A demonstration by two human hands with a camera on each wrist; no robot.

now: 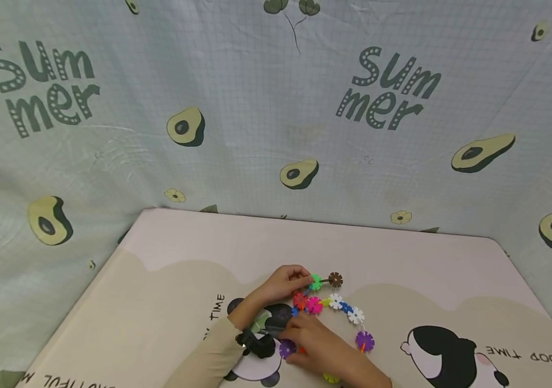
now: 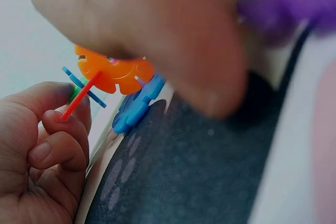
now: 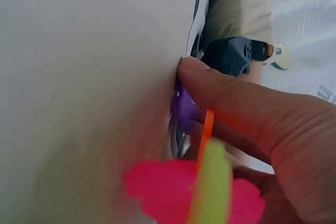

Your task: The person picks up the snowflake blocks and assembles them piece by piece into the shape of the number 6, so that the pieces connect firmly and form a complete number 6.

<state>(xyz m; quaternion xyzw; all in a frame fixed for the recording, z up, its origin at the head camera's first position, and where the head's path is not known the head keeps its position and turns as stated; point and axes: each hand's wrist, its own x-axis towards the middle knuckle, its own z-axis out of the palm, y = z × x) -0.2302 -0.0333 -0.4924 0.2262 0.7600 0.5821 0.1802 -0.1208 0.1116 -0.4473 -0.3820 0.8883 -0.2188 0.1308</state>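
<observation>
A chain of notched plastic flower discs (image 1: 314,305) curves over the table, its colours mixed. My left hand (image 1: 287,281) pinches the chain near a green disc (image 1: 316,281); the left wrist view shows thumb and finger by a red disc (image 2: 81,95), with an orange disc (image 2: 118,72) beside it. A brown disc (image 1: 336,279) ends that stretch. Closer to me, my right hand (image 1: 316,342) holds a purple disc (image 1: 287,348) between thumb and fingers, low against the tabletop. In the right wrist view a pink disc (image 3: 173,190) blurs in front, partly covering the fingers.
The chain runs right through white discs (image 1: 356,315) to another purple disc (image 1: 365,341); a yellow disc (image 1: 331,378) lies partly behind the right forearm. The printed table (image 1: 159,312) meets an avocado-patterned cloth (image 1: 237,161) behind. A black wrist device (image 1: 258,344) sits on the left wrist.
</observation>
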